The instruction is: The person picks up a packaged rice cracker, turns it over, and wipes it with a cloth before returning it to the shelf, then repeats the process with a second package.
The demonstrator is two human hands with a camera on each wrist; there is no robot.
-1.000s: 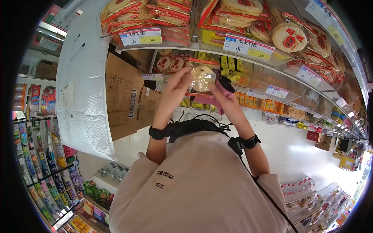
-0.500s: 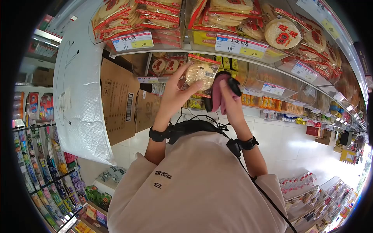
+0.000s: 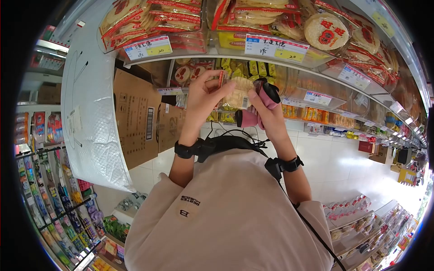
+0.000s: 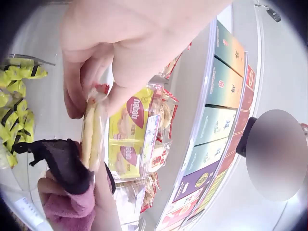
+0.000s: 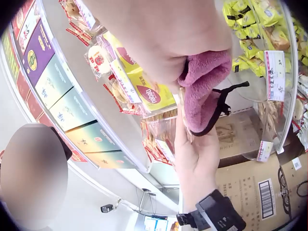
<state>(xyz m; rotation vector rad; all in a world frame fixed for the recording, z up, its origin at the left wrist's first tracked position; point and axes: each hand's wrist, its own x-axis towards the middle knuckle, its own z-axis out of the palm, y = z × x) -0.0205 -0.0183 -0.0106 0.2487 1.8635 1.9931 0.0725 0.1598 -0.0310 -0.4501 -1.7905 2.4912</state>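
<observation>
Reads "20" on two far price tags (image 3: 277,47), "旺旺" on a round cracker (image 3: 326,31) farther right, "nabati" on a yellow pack (image 4: 133,109), "B" on the near shirt (image 3: 184,213).

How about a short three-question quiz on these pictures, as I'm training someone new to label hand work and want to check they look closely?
1. Which of the person's hands holds the purple cloth?
2. True or false: the left hand pinches a wrapped cracker.
3. What colour is the large barcoded carton?
A) white
B) brown
C) green

Key:
1. The right hand.
2. True.
3. B, brown.
</observation>
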